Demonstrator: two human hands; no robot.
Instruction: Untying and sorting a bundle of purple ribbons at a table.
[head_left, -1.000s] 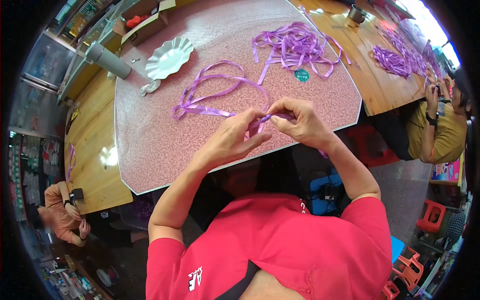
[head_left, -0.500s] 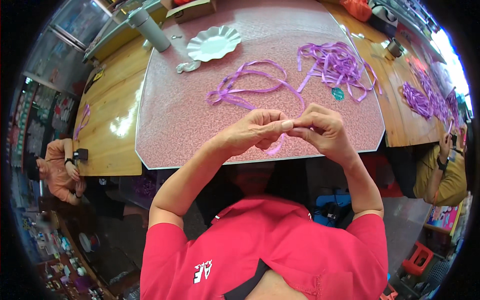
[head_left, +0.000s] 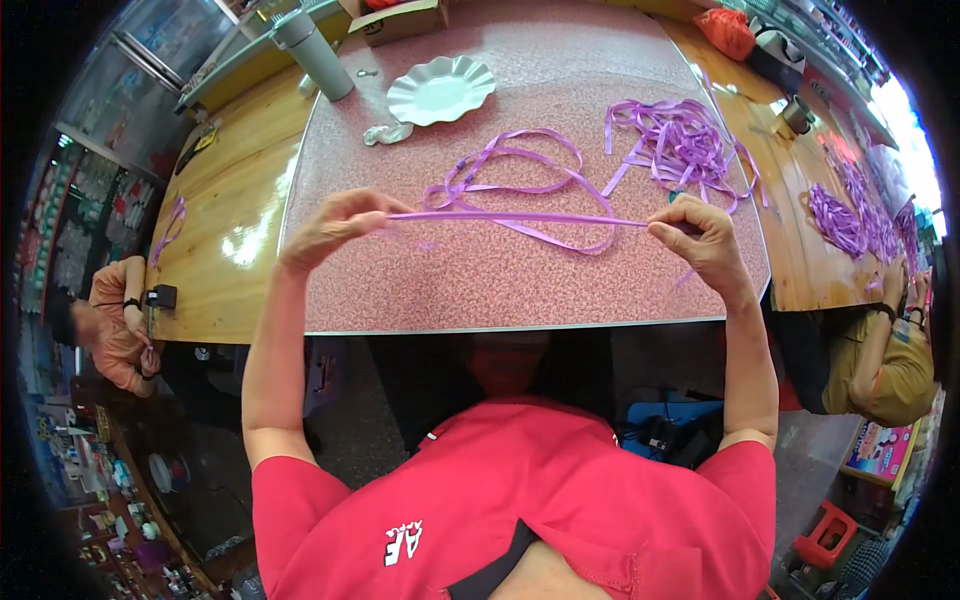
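The bare left hand (head_left: 338, 228), toward ten o'clock, is bent at the wrist so its fingers aim at about two o'clock, thumb pressed to index finger in a closed pinch. The bare right hand (head_left: 706, 245), between two and three o'clock, faces it, its curled index finger and thumb pinched together toward nine o'clock. The hands are well apart at nearly equal height. The bare left forearm (head_left: 276, 360) rises almost straight toward twelve o'clock; the bare right forearm (head_left: 752, 370) rises likewise, leaning slightly toward eleven. Both elbows are spread outward.
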